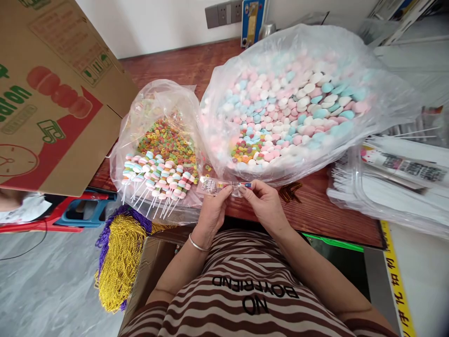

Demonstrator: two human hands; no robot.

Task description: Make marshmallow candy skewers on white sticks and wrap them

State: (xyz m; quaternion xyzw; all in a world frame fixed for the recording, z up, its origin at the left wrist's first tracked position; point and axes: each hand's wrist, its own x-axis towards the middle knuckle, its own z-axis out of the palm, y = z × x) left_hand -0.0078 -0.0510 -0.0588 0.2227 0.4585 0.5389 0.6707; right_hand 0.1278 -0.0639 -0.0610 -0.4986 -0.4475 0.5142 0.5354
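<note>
A small clear plastic bag with printing (210, 184) is stretched flat between my two hands at the table's front edge. My left hand (214, 206) pinches it near the middle, thumb on top. My right hand (264, 202) pinches the right end, where a bit of blue and red shows. Whether anything is inside the bag, I cannot tell. Just left of my left hand, several candy skewers (157, 178) on white sticks lie on an open bag of small ring candies (168, 140). Beyond my hands is a large clear bag (224, 84) of pink, white and blue disc candies (280, 112).
On the right lie packs of white sticks and printed bags (403, 173). Gold twist ties (290, 192) rest on the wooden table (333, 206) near my right hand. A cardboard box (94, 93) stands at left; yellow and purple bead strands (122, 257) hang below.
</note>
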